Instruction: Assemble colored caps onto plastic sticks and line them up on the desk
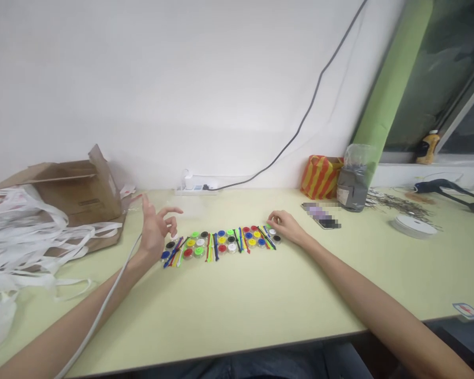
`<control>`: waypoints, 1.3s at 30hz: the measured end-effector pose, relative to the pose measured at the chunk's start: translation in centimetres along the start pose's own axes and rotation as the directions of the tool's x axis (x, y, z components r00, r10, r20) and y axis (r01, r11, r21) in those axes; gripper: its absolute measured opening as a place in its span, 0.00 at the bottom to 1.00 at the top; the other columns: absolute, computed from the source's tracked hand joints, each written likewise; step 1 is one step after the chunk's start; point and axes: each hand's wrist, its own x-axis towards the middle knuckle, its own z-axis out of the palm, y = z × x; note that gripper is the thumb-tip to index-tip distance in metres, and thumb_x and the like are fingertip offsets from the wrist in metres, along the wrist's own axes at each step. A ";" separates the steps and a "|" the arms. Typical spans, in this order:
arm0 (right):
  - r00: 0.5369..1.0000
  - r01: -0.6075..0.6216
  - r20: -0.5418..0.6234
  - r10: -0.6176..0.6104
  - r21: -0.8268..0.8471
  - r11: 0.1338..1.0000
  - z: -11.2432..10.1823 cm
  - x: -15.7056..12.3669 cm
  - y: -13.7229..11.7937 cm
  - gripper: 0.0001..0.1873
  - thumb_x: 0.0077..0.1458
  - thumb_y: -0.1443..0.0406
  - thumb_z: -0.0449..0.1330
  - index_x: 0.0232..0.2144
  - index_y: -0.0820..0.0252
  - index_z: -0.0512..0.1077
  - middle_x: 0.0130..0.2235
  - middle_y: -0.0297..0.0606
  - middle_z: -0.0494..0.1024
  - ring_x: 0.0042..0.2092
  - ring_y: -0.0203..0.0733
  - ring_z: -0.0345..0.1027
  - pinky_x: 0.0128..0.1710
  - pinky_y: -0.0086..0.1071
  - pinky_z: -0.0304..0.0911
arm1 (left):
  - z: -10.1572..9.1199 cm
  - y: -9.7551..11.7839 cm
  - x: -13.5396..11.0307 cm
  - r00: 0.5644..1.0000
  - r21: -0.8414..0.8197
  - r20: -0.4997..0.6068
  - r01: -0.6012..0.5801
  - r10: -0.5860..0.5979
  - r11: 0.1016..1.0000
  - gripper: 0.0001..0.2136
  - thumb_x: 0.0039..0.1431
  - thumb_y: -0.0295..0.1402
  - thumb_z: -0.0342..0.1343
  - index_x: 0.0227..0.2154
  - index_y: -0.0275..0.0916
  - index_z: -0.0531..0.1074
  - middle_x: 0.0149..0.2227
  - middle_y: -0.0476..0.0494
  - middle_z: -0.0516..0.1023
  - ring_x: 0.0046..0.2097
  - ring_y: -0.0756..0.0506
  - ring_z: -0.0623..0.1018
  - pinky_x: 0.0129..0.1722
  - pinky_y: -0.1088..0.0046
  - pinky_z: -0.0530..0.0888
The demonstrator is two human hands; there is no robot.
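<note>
A row of small round discs [221, 240] with coloured centres lies across the middle of the table, in red, yellow, blue, green, black and white. Between groups of discs lie slim plastic arrow-shaped sticks [212, 247] in several colours, some crossing each other. Beyond the row's left end, my left hand [158, 223] is raised with its fingers apart and nothing in them. My right hand [285, 226] rests at the row's right end, its fingers curled by the last discs. Whatever its fingertips may hold is too small to make out.
White straps [27, 247] and an opened cardboard box [77, 192] fill the left side. A power strip [197, 185] stands by the wall. To the right are a phone [319, 215], a striped bag [319, 176], a grey container [351, 187] and a white reel [414, 226].
</note>
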 end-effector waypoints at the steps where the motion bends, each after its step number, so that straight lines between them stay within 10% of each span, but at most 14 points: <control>1: 1.000 -0.009 0.003 0.009 -0.018 1.000 0.0 0.1 0.2 0.10 0.62 0.59 0.56 0.37 0.59 0.74 0.33 0.38 0.76 0.38 0.42 0.66 0.40 0.33 0.58 | 0.4 0.2 -0.2 0.999 -0.064 -0.035 -0.012 0.010 0.998 0.28 0.68 0.55 0.36 0.65 0.49 0.48 0.35 0.48 0.76 0.19 0.52 0.64 0.18 0.73 0.64; 15: 0.999 -0.031 0.008 0.032 -0.166 0.986 -1.9 1.3 -1.9 0.05 0.60 0.66 0.59 0.32 0.59 0.74 0.36 0.40 0.80 0.41 0.45 0.68 0.42 0.35 0.58 | 4.0 3.0 0.5 0.946 0.075 -0.015 -0.321 0.323 0.944 0.25 0.64 0.33 0.52 0.63 0.49 0.55 0.43 0.46 0.70 0.28 0.53 0.69 0.24 0.78 0.68; 25: 0.980 0.193 -0.130 -0.153 0.399 0.896 -0.3 1.2 -11.1 0.08 0.58 0.59 0.62 0.31 0.57 0.76 0.30 0.35 0.79 0.32 0.39 0.68 0.36 0.33 0.63 | 8.2 3.8 -2.4 0.776 0.323 0.487 -0.587 0.401 0.743 0.16 0.63 0.36 0.57 0.53 0.45 0.68 0.51 0.41 0.70 0.44 0.45 0.74 0.47 0.64 0.72; 34: 0.987 0.153 -0.063 -0.151 0.675 0.722 -0.6 0.8 -14.3 0.14 0.55 0.54 0.65 0.33 0.60 0.77 0.31 0.39 0.80 0.35 0.42 0.75 0.37 0.35 0.67 | 8.6 3.1 -2.7 0.731 0.343 0.518 -0.653 0.444 0.675 0.08 0.66 0.38 0.54 0.43 0.41 0.70 0.43 0.43 0.77 0.46 0.44 0.76 0.47 0.64 0.70; 39: 0.982 0.167 -0.025 -0.187 0.577 0.799 -1.5 1.2 -13.1 0.12 0.59 0.57 0.62 0.39 0.60 0.76 0.36 0.38 0.81 0.37 0.40 0.74 0.36 0.32 0.65 | 7.2 2.8 -1.7 0.696 0.444 0.550 -0.712 0.462 0.543 0.06 0.64 0.35 0.54 0.41 0.41 0.70 0.42 0.43 0.78 0.45 0.42 0.76 0.46 0.64 0.69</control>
